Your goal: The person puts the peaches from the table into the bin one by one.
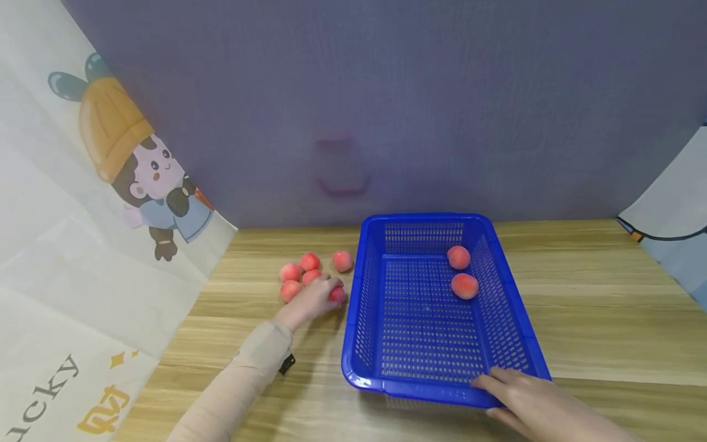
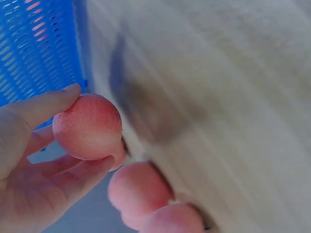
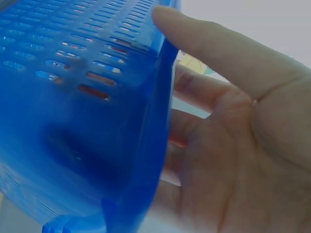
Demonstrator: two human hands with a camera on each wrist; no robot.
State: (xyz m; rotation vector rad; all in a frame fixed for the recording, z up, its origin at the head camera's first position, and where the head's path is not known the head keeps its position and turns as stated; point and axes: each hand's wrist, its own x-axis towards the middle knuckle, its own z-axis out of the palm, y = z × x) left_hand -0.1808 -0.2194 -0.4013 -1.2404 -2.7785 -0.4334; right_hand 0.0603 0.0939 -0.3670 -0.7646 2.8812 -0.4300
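Note:
My left hand [image 1: 312,302] holds a pinkish-red peach [image 1: 337,295] just left of the blue plastic basket [image 1: 420,390]. The left wrist view shows thumb and fingers round that peach [image 2: 87,127], with more peaches [image 2: 140,188] close behind. Beside the hand on the table lie several loose peaches [image 1: 290,272]. Two others, an upper peach [image 1: 458,257] and a lower peach [image 1: 465,286], are inside the basket along its right side. My right hand [image 1: 527,399] grips the basket's near right rim, thumb on one side and fingers on the other [image 3: 182,87].
The wood-grain table [image 1: 585,307] extends right of the basket. A dark grey panel [image 1: 442,110] stands behind it, and a white printed sheet [image 1: 66,245] borders the left. A black cable [image 1: 663,237] runs at the far right. A small black object [image 1: 286,364] shows by the left forearm.

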